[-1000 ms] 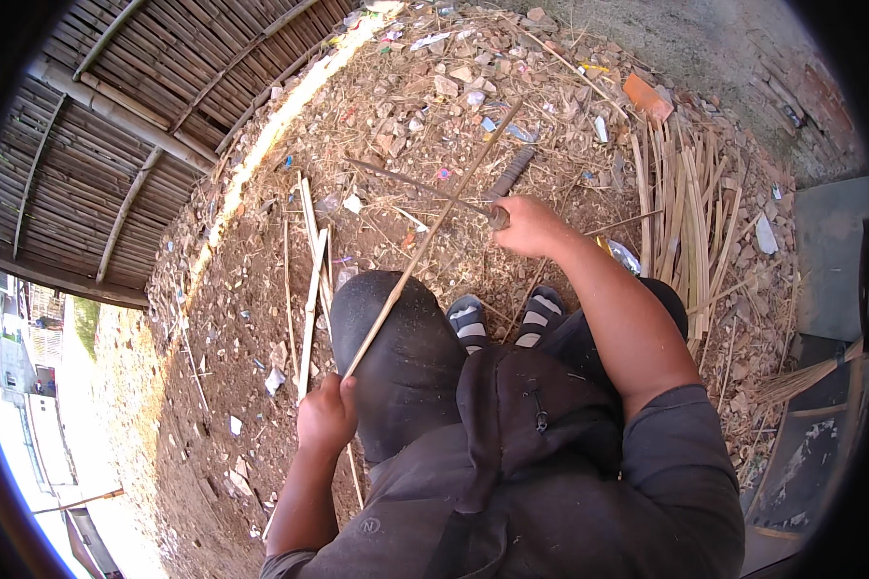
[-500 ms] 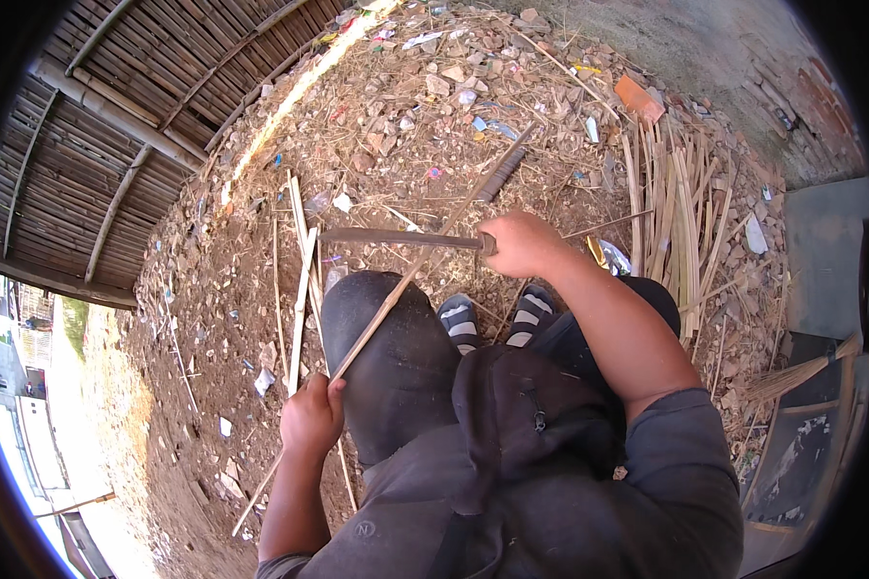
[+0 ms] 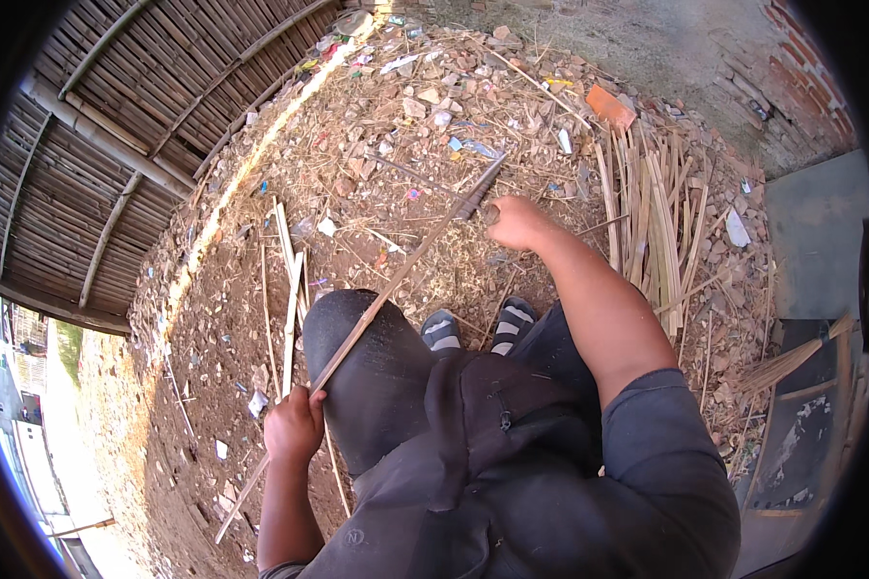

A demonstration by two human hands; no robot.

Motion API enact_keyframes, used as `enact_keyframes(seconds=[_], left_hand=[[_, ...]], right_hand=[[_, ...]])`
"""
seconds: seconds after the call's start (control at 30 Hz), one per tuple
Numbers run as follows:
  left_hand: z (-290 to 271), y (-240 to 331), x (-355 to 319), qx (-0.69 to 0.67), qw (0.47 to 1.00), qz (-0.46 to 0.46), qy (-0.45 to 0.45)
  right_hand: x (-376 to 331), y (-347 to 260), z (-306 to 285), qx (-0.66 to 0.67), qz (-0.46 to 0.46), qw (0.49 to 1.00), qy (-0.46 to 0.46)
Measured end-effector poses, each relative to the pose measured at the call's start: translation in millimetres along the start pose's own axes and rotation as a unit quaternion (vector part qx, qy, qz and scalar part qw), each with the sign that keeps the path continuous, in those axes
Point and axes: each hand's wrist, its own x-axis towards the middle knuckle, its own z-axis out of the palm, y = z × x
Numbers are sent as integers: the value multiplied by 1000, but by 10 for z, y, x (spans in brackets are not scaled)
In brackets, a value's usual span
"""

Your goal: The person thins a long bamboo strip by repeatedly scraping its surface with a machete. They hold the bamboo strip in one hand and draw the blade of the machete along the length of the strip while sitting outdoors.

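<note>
Two bare hands are at work, each with its fingers curled tightly around something. The left hand (image 3: 294, 425) grips a long bamboo strip (image 3: 386, 297) near its lower part; a short length sticks out below that fist toward the person's body, while the longer part runs forward from it and to the right, slanting over the left knee (image 3: 343, 338). The right hand (image 3: 518, 223) is wrapped around the handle of a long-bladed knife (image 3: 420, 178), and the narrow blade points away from that fist toward the left and forward. In this view the blade passes close by the strip's far end; whether they touch, I cannot tell.

Just left of the right hand, a dark ridged rod (image 3: 473, 200) lies partly behind the strip. Nearer the body than that hand are two striped sandals (image 3: 441, 330), on the person's feet. Right of it spreads a pile of split bamboo (image 3: 668, 251), with an orange tile fragment (image 3: 610, 106) farther forward. A few pale slats (image 3: 293, 323) lie ahead of the left hand on littered, stony ground (image 3: 212, 386). Well off to its forward left stands a bamboo wall (image 3: 116, 145).
</note>
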Motion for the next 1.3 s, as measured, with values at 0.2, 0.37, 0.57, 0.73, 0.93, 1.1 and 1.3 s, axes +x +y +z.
enact_keyframes(seconds=[0.2, 0.37, 0.57, 0.73, 0.93, 1.1, 1.3], left_hand=[[15, -93, -25, -20, 1000, 6, -3], [-105, -52, 43, -18, 1000, -3, -20], [-149, -160, 96, -70, 996, 13, -52], [-250, -160, 116, -58, 996, 29, -60], [-93, -177, 107, -169, 982, 28, -73], [-128, 76, 190, -207, 971, 56, -107], [-159, -126, 94, -289, 920, -79, -253]], right_hand=[[-212, -174, 71, -25, -77, 996, -45], [-81, 86, 24, 41, -8, 999, 33], [-37, 386, -38, 18, 11, 999, 41], [-35, 316, -268, 174, 81, 974, 123], [-159, -77, -222, 496, 17, 867, -45], [-209, -148, -115, 537, -46, 836, -100], [-258, -167, -167, 516, -43, 848, -114]])
